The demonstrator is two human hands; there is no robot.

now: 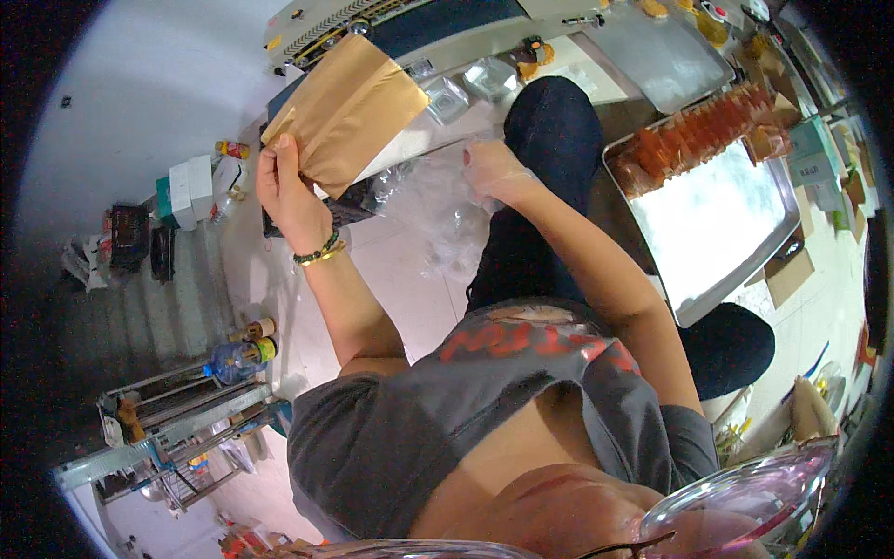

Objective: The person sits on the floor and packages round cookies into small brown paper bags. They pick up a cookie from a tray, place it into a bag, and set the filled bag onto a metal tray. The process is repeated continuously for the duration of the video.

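On the left, my bare left hand [286, 189] grips a flat brown paper bag [356, 115] by its lower left edge, the thumb lying on top. A dark beaded bracelet and a gold-coloured one circle that wrist. My right hand [497, 171] wears a thin clear plastic glove and is held near my knee with its fingers curled. Whether anything is inside those fingers I cannot tell. Clear crumpled plastic bags [436, 209] hang just left of and below it. The paper bag's upper end reaches close to the front of a band sealing machine [433, 31].
Clear plastic containers [447, 101] sit on the white worktop, near orange-brown baked pieces [529, 70]. A metal tray [726, 272] at the right bears a row of reddish-brown packets [698, 140]. Beyond lies another metal tray [656, 56]. A metal rack [188, 412] stands at lower left.
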